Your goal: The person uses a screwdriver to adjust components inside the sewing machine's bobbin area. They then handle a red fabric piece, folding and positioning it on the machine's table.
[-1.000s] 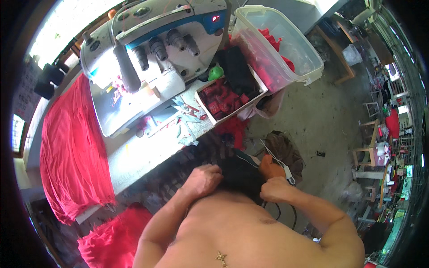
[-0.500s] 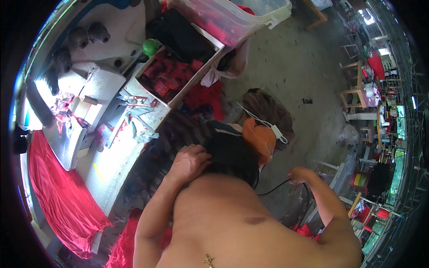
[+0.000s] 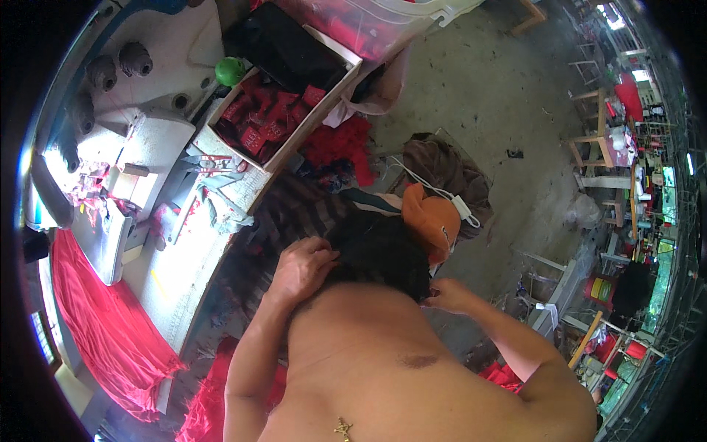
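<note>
My left hand (image 3: pixel 300 269) rests at the left edge of the black cloth (image 3: pixel 379 250) across my lap, its fingers bent inward. What they hold, if anything, is hidden. At the right edge of that cloth is my right hand (image 3: pixel 448 296), fingers curled together against its side. I cannot make out what is between them. Just ahead of the black cloth lies an orange cloth item (image 3: pixel 431 221), with a white cable (image 3: pixel 462 210) next to it.
To the left stands a sewing machine (image 3: pixel 158 147) on a white table (image 3: pixel 184 272), with red fabric (image 3: pixel 110 324) hanging over its edge. A wooden box (image 3: pixel 313 118) holds small red pieces beside a green ball (image 3: pixel 230 71). Brown cloth (image 3: pixel 445 169) lies on the floor ahead.
My right hand has moved left, from out at the side to the edge of the black cloth. The black cord it held is no longer visible. My left hand has barely moved.
</note>
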The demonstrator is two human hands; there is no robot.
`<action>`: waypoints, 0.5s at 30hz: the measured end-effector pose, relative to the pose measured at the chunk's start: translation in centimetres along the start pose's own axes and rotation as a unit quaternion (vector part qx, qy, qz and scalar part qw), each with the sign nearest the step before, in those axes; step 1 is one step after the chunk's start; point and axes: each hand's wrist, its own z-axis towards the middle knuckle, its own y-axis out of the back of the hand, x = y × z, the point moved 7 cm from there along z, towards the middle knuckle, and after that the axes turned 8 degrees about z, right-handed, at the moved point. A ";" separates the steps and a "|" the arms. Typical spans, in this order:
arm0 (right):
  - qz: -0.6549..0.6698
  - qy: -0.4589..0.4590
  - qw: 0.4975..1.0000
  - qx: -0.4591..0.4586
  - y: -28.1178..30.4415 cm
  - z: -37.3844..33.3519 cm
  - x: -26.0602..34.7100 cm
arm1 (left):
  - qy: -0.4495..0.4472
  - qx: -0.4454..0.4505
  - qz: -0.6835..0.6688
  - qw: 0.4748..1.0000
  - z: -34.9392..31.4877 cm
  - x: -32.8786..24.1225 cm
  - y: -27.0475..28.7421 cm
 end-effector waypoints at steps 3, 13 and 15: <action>0.088 0.019 0.996 -0.014 0.5 -0.3 1.0 | -0.003 -0.022 -0.001 1.000 -0.7 -0.8 0.5; -0.171 0.136 0.974 -0.059 4.2 0.0 8.3 | 0.153 -0.119 0.006 0.981 -6.0 0.6 3.0; -0.066 0.103 0.992 0.027 4.3 0.1 6.7 | 0.166 -0.077 -0.007 0.983 -5.8 0.6 2.5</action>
